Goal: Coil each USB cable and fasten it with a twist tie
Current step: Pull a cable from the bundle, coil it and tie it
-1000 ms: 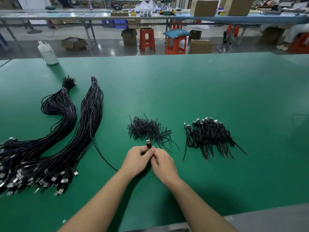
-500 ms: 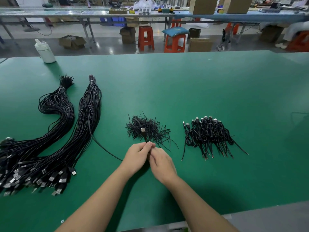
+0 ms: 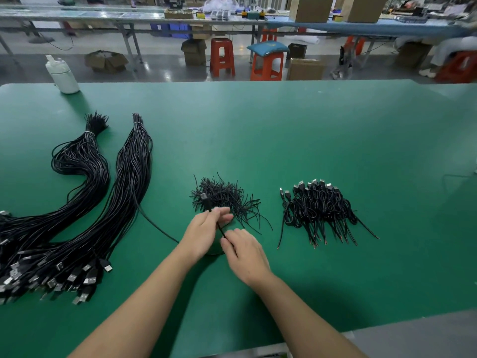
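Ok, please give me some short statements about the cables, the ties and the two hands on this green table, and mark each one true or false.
1. Both hands hold one black cable between them. True: the left hand and the right hand both hold it.
2. The pile of twist ties lies to the right of the coiled cables. False: it lies to their left.
3. Two long bundles of uncoiled cables lie at the left of the table. True.
4. The white bottle stands at the far right corner. False: it stands at the far left.
5. The stools behind the table are blue. False: they are orange-red.
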Available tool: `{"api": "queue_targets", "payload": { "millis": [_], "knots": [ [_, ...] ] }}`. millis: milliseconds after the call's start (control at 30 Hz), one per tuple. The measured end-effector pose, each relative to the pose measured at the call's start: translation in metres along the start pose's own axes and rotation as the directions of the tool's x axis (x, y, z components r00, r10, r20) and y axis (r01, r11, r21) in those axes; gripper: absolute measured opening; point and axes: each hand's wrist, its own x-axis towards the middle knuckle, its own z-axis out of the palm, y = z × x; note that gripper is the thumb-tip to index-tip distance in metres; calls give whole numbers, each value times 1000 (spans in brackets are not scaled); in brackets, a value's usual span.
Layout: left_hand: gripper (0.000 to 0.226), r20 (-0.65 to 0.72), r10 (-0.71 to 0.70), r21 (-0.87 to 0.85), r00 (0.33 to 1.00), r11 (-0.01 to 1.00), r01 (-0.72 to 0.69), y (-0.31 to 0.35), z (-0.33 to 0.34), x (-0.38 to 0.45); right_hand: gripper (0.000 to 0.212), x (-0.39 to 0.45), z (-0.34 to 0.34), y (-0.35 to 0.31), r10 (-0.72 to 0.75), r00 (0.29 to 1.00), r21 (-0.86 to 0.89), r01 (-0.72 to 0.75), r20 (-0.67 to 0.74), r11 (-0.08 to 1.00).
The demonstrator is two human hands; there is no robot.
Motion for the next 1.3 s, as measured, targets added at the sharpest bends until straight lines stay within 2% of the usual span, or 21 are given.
{"api": "queue_targets", "payload": {
  "millis": [167,267,333,400,467,500,533,633,700,833,933,1000,1067,1133,1200,1300],
  "knots": [
    [38,-59,181,109,982,979,-174,21,-4,-1,25,0,0,1,0,1000,6,0,-1,1000],
    [40,-130,295,84,947,954,-286,32,-5,-3,26,1,0,1,-12,1000,-35,13,28,999],
    [40,-168,305,-56,938,947,-318,39,-4,-5,25,1,0,1,-16,999,-51,18,47,999],
    [43,-194,219,-351,956,895,-276,52,-2,-7,26,1,0,1,-18,998,-56,22,60,998],
    [48,-82,91,-662,992,739,-123,68,-6,-11,29,1,0,2,-23,997,-64,28,74,998],
    [50,7,57,-721,998,692,-34,74,-12,-14,31,1,1,3,-26,996,-66,32,81,997],
    [51,109,42,-715,993,697,49,79,-20,-17,32,1,1,3,-26,996,-64,32,88,997],
    [49,409,18,-533,912,816,223,81,-42,-27,32,1,1,3,8,995,-30,-5,101,1000],
    [49,534,-48,-366,844,887,281,73,-56,-34,30,1,0,3,13,996,9,-14,89,1000],
    [48,647,-263,37,716,948,315,48,-78,-50,26,1,-5,3,-14,987,-1,14,161,1000],
    [50,615,-461,350,639,886,303,30,-82,-62,28,-3,-12,2,-37,961,19,33,275,999],
    [47,522,-541,502,659,820,275,20,-77,-67,23,-8,-18,-2,-39,942,111,2,334,994],
    [43,420,-515,564,747,793,229,12,-70,-69,21,-10,-26,-12,-19,931,276,-89,365,957],
    [39,346,-386,524,855,836,165,8,-68,-67,29,-13,-34,-25,2,932,409,-161,363,898],
    [38,278,-232,479,932,875,75,8,-66,-64,33,-15,-40,-40,-8,939,517,-182,343,836],
    [42,232,-84,393,969,919,-15,9,-60,-62,32,-17,-41,-61,-43,945,699,-208,323,684]
  ]
}}
